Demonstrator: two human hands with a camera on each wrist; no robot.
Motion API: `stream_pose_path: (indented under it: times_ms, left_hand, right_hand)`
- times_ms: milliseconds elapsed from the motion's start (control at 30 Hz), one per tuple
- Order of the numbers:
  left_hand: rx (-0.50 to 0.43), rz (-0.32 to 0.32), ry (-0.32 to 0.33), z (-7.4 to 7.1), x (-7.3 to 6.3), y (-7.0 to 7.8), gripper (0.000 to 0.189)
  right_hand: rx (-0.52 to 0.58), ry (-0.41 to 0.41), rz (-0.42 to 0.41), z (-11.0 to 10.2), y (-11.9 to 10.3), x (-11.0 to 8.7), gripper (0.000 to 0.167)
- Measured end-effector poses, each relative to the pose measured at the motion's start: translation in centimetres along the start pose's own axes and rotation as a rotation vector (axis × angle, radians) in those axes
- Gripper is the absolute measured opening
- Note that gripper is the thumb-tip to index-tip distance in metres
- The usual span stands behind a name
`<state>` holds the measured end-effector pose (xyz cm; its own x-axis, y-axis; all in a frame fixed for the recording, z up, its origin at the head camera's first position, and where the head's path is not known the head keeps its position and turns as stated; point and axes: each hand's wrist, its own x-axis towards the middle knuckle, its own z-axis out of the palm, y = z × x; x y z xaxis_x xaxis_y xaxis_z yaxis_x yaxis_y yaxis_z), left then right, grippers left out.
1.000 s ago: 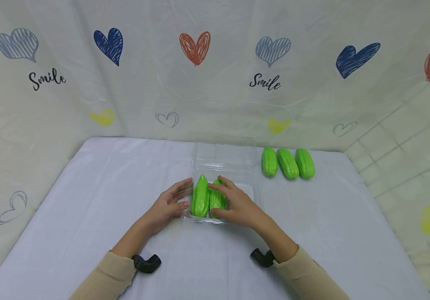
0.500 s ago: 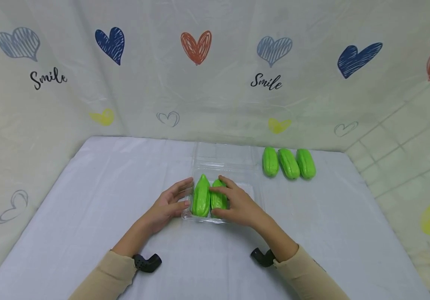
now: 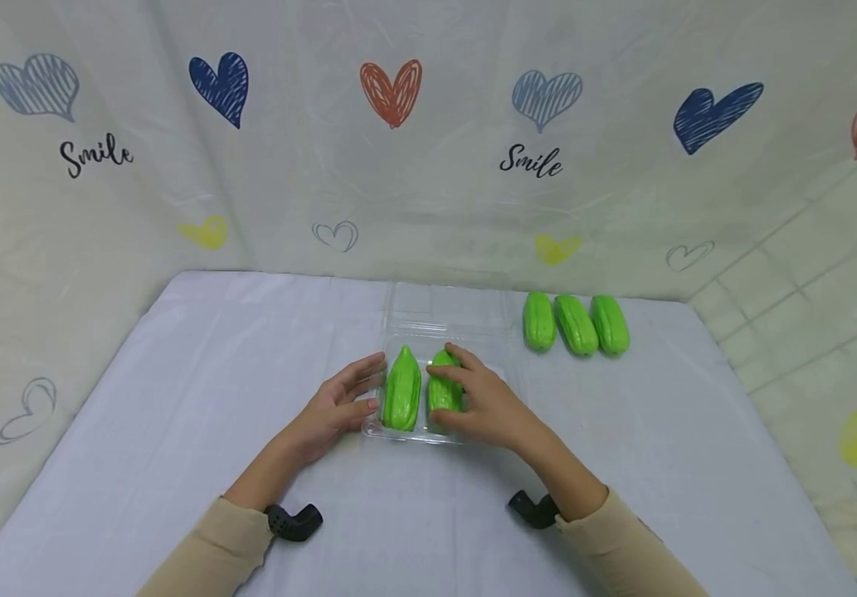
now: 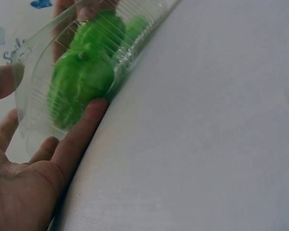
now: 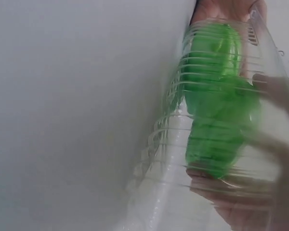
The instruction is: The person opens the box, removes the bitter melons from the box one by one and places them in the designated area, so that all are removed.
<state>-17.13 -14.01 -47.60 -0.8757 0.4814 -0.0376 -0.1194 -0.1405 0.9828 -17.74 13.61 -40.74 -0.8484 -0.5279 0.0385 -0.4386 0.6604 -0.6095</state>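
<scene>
A clear plastic clamshell box (image 3: 416,437) lies on the table with its lid (image 3: 446,308) folded back. In its left part lies a bright green, ridged vegetable (image 3: 401,391) with a pointed tip. My left hand (image 3: 333,412) rests beside the box's left wall, fingers fairly straight; the left wrist view has its index fingertip (image 4: 97,108) against the plastic. My right hand (image 3: 489,405) reaches into the box and holds a second green vegetable (image 3: 444,390) between thumb and fingers, a gap away from the first. Through the clear wall, the right wrist view has this held vegetable (image 5: 216,130), partly blurred.
Three more green vegetables stand in a row behind and right of the box: a left one (image 3: 539,322), a middle one (image 3: 576,325) and a right one (image 3: 611,325). A white cloth covers the table (image 3: 249,332). A printed curtain (image 3: 428,182) hangs behind it.
My right hand has shifted a little to the right with the vegetable it holds, widening the gap to the other one in the box. My left hand has stayed put.
</scene>
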Motion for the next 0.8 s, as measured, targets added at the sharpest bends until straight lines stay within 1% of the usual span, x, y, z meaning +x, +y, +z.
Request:
stream_pose_path:
  times_ms: [267,500,800]
  left_hand:
    - [-0.004,-0.001,0.008,-0.1,0.1,-0.2,0.071]
    - [-0.001,0.001,0.010,-0.1,0.1,-0.2,0.069]
    - [0.005,0.002,0.006,-0.1,0.1,-0.2,0.070]
  right_hand:
    - [-0.004,0.009,0.011,-0.7,0.0,-0.4,0.063]
    - [0.001,0.032,-0.016,-1.3,0.3,-0.6,0.063]
    - [0.004,0.043,0.000,-2.1,0.6,-1.3,0.062]
